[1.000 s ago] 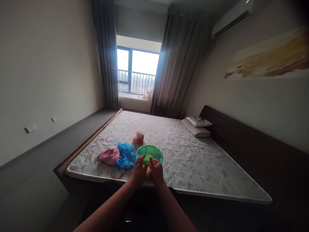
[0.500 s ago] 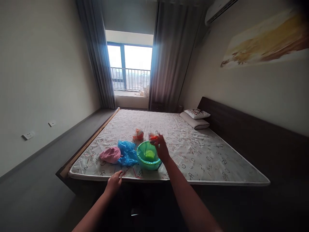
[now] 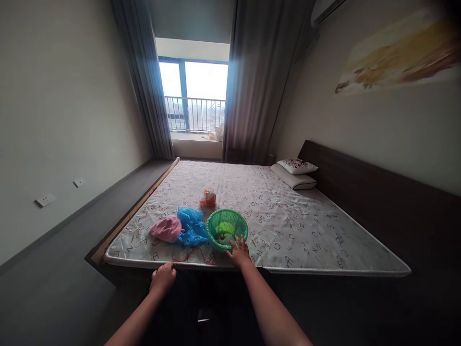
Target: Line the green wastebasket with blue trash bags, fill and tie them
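A green plastic basket point(image 3: 227, 228) stands near the front edge of the mattress point(image 3: 288, 226), with a light green thing and other small pieces inside. My right hand point(image 3: 238, 252) rests on the mattress at the basket's near rim, fingers spread and touching it, holding nothing. My left hand point(image 3: 163, 278) is curled over the mattress's front edge, fingers closed on it. Left of the basket lie a crumpled blue plastic bag point(image 3: 192, 227) and a pink cloth item point(image 3: 166, 228). An orange and white bundle point(image 3: 208, 198) lies behind the basket.
Two pillows point(image 3: 297, 172) sit at the dark headboard point(image 3: 378, 192) on the right. A window with a railing point(image 3: 194, 103) and grey curtains is at the far end. Dark floor runs along the left wall, which has sockets point(image 3: 43, 200).
My right hand came back from above the basket's far side, where it held something orange, and now rests open at the near rim. My left hand shifted slightly along the mattress edge.
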The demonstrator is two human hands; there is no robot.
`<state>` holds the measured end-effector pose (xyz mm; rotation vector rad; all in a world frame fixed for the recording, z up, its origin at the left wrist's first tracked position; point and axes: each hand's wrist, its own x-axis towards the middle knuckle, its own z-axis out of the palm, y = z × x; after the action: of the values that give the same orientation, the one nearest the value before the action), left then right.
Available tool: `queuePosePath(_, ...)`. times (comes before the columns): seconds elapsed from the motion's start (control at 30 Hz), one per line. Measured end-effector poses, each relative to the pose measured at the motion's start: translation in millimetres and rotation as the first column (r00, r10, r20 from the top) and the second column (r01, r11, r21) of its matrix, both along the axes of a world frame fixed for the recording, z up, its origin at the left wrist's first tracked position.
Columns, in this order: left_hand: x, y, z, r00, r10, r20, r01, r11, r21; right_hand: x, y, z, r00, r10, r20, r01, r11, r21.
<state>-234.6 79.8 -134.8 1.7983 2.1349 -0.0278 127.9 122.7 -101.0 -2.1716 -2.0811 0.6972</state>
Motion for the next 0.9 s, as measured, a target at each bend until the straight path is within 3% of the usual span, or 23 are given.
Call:
queuePosePath(0.2,-2.3,1.2,0.2,1.000,-0.011,-0.003,0.011,1.000,0.012,0.1,-1.2,-11.7,0.996,0.028,0.080,-0.024,0.998,-0.054)
queuePosePath(0.57,-4.5,4.3,-6.3,1.000,-0.020,-0.002,0.020,1.000,0.009,-3.9,29.6,-11.8,0.985,0.092,0.146,-0.062,0.978,-0.197)
queuePosePath(0.9,-6.4,5.2,-9.1,1.000,-0.017,0.021,0.016,1.000,0.009,-6.2,25.8,-24.0,0.977,0.100,0.189,-0.064,0.981,-0.186)
